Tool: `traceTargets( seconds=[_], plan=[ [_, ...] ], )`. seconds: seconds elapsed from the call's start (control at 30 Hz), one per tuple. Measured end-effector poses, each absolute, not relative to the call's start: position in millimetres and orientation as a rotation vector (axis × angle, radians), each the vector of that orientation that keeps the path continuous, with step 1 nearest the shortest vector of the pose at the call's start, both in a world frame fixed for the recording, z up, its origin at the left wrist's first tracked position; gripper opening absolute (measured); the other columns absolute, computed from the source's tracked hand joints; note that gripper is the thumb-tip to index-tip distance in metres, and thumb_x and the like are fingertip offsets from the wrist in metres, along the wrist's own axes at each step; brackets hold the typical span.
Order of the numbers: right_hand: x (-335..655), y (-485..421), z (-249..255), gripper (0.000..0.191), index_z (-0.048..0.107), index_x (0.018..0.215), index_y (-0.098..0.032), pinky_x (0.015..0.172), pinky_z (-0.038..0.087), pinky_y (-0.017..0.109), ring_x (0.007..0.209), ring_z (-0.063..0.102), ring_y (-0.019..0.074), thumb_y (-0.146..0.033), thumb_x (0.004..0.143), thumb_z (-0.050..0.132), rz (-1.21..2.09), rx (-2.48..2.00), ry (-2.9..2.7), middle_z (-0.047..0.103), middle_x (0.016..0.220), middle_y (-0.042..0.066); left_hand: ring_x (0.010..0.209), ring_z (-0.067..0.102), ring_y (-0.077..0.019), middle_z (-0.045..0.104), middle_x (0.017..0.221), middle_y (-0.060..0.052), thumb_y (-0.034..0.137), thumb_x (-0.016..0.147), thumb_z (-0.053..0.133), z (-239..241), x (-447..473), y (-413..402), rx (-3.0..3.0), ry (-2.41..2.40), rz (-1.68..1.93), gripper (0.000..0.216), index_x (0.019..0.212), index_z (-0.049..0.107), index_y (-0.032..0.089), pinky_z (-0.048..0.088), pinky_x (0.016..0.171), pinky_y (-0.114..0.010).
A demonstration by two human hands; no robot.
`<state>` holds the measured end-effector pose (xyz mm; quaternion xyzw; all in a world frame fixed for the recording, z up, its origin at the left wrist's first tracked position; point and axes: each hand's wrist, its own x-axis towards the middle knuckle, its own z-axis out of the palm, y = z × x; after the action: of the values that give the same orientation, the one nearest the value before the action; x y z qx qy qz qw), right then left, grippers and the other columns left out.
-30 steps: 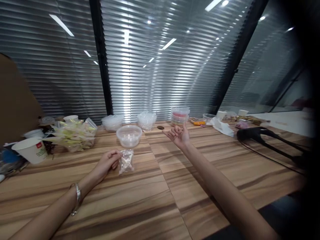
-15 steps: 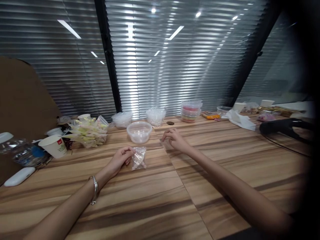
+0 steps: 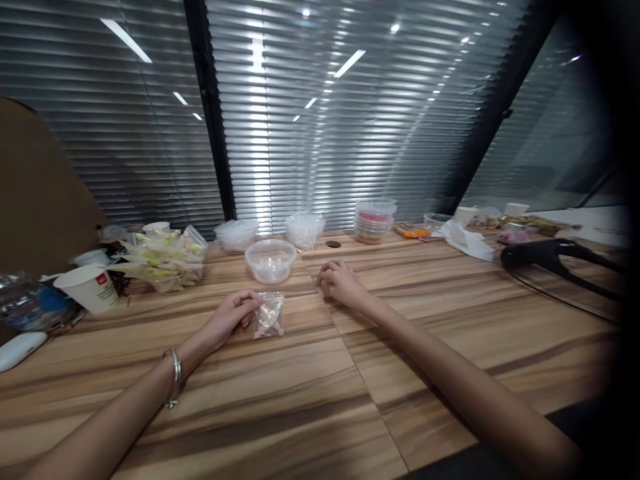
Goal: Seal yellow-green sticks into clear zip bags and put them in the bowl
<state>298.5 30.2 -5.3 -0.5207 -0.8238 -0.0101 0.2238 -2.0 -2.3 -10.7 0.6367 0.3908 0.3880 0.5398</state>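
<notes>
My left hand (image 3: 235, 313) pinches the upper left corner of a small clear zip bag (image 3: 270, 315), which holds small pale pinkish pieces. My right hand (image 3: 341, 285) rests low over the wooden table, its fingers curled down and together; whatever they may hold is hidden beneath them. Just behind the bag, between the two hands, stands a round clear plastic bowl (image 3: 271, 262). To the left of it, a clear container is heaped with yellow and white wrapped pieces (image 3: 163, 259).
Clear plastic bowls (image 3: 305, 231) and stacked tubs with coloured contents (image 3: 374, 221) line the back. A paper cup (image 3: 90, 288) and a white case (image 3: 21, 350) lie left. Right are an orange packet (image 3: 411, 231), white tissue (image 3: 467, 241) and a black handled object with a cable (image 3: 550, 259).
The view has shifted slightly, moving everything left in the picture. My right fingers have curled in more, and the clear scrap seen by them before is now hidden. My left hand still holds the bag.
</notes>
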Motion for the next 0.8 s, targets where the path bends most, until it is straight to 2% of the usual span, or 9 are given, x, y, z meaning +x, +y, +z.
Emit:
traceTargets(
  seconds=[0.1,0.2,0.33,0.43,0.53,0.67,0.8],
  plan=[
    [297,29,-2,0.04,0.062,0.1,-0.024,0.085,0.03,0.032,0.101,0.04,0.0216,-0.001,0.073,0.043,-0.025,-1.366,-2.296,0.057,0.108,0.005,0.046,0.033,-0.0065,0.038,0.049,0.006,0.038,0.081,0.059,-10,-2,-3,1.526,0.935,0.926,0.024,0.075,0.054,0.015,0.02,0.045,-0.021],
    [298,29,0,0.036,0.061,0.101,-0.026,0.082,0.03,0.032,0.097,0.042,0.0213,-0.005,0.078,0.042,0.035,-1.337,-2.433,0.061,0.104,0.003,0.045,0.032,-0.0064,0.038,0.049,0.006,0.038,0.081,0.059,-10,-2,-3,1.53,0.939,0.917,0.024,0.077,0.055,0.015,0.019,0.045,-0.021],
    [302,29,3,0.035,0.056,0.111,-0.023,0.079,0.03,0.031,0.095,0.044,0.0227,-0.009,0.081,0.045,-0.163,-1.511,-2.421,0.063,0.096,0.007,0.045,0.032,-0.0064,0.038,0.048,0.006,0.038,0.081,0.059,-11,-2,-2,1.543,0.944,0.922,0.024,0.076,0.055,0.015,0.02,0.045,-0.021],
    [304,29,7,0.026,0.061,0.1,-0.02,0.077,0.03,0.03,0.091,0.047,0.0229,-0.01,0.081,0.047,-0.235,-1.598,-2.436,0.064,0.088,0.009,0.045,0.033,-0.0064,0.039,0.048,0.006,0.038,0.08,0.059,-10,-1,-3,1.539,0.949,0.93,0.024,0.074,0.055,0.015,0.02,0.045,-0.021],
    [301,27,11,0.022,0.064,0.094,-0.018,0.078,0.031,0.03,0.095,0.048,0.0238,-0.012,0.081,0.048,-0.212,-1.572,-2.449,0.064,0.091,0.01,0.044,0.033,-0.0067,0.038,0.048,0.006,0.039,0.078,0.06,-8,0,-5,1.518,0.95,0.929,0.025,0.074,0.056,0.015,0.02,0.044,-0.02],
    [292,23,14,0.019,0.068,0.08,-0.02,0.071,0.033,0.026,0.085,0.053,0.0198,-0.012,0.076,0.051,-0.113,-1.513,-2.515,0.065,0.084,0.007,0.042,0.032,-0.0069,0.037,0.046,0.007,0.041,0.077,0.061,-6,1,-5,1.518,0.953,0.929,0.027,0.073,0.056,0.016,0.02,0.043,-0.02],
    [285,18,11,0.021,0.067,0.084,-0.019,0.069,0.032,0.026,0.083,0.055,0.0199,-0.01,0.074,0.05,-0.113,-1.507,-2.512,0.065,0.084,0.007,0.042,0.031,-0.0064,0.037,0.047,0.007,0.041,0.076,0.062,-8,0,-5,1.523,0.954,0.941,0.026,0.073,0.056,0.015,0.019,0.042,-0.02]
  ],
)
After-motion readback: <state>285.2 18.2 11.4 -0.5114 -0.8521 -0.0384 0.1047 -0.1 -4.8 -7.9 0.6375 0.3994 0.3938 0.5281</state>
